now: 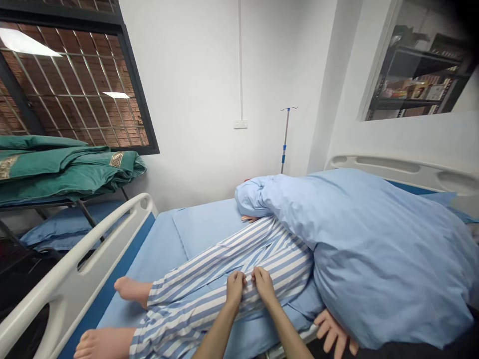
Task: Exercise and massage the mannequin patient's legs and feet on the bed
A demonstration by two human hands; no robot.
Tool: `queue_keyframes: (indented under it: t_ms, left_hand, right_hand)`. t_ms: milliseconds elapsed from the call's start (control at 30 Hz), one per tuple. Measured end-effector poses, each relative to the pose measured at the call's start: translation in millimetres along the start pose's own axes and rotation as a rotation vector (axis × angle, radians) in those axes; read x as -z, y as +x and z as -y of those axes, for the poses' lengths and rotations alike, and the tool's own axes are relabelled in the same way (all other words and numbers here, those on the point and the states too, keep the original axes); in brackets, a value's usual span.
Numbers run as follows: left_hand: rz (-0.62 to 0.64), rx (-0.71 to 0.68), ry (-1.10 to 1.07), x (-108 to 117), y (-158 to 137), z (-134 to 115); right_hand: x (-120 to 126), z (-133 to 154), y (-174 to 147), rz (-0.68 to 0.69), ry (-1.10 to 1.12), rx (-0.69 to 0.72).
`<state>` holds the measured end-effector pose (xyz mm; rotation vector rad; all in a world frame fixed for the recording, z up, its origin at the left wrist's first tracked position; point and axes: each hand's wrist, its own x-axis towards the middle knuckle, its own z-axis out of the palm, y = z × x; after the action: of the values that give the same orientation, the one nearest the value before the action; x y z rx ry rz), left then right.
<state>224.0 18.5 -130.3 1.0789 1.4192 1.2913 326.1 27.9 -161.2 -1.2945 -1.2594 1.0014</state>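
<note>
Bedding hid most of the figure: a light blue quilt [374, 249] covered everything above the waist, so we could not make out head or chest, only a hand [333, 334] poking from under its near edge and another small hand [249, 218] beyond it. Our forearms were cut off at the bottom edge of the view. Our left hand [235, 288] and right hand [264, 285] lay side by side, almost touching, on the striped trousers [232, 269] at the thigh; the fingers [239, 277] curled down into the cloth, pinching a fold of it rather than lying flat. Left of our fingers the trouser legs ran out to two bare feet [130, 291], the nearer one partly cut off.

The figure lay on a bed with a blue sheet [194, 229], in a white-walled room. Beyond our fingers stood a drip stand [285, 137]; far left, folded green blankets [63, 169] sat on a rack under a barred window [71, 85].

A white side rail [86, 249] closed the bed's far-left edge, and a white headboard [404, 167] closed the right. Bare sheet lay open between the legs and the rail.
</note>
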Motion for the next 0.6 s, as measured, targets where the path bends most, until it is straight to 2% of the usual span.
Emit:
queue_keyframes:
  t_ms: [67, 133, 233, 333, 467, 533, 600]
  left_hand:
    - [0.021, -0.014, 0.000, -16, -2, 4]
    - [0.059, -0.035, -0.010, -29, -2, 5]
    - [0.104, -0.063, -0.010, -45, -1, 2]
    - [0.138, -0.088, 0.014, -50, -4, 0]
    - [0.148, -0.046, 0.011, -36, -13, 0]
    - [0.121, -0.015, 0.007, -17, -20, -1]
    - [0.084, -0.014, 0.009, 14, -26, -3]
  right_hand:
    - [16, -2, 6, -0.011, 0.001, -0.062]
    - [27, -4, 8, 0.002, -0.042, -0.066]
    - [43, -4, 10, -0.039, -0.130, 0.036]
    - [67, -4, 18, -0.151, -0.139, 0.102]
    - [99, -10, 35, -0.200, -0.070, 0.025]
    - [106, -13, 38, -0.170, -0.044, -0.012]
    - [107, -12, 38, -0.139, -0.103, -0.010]
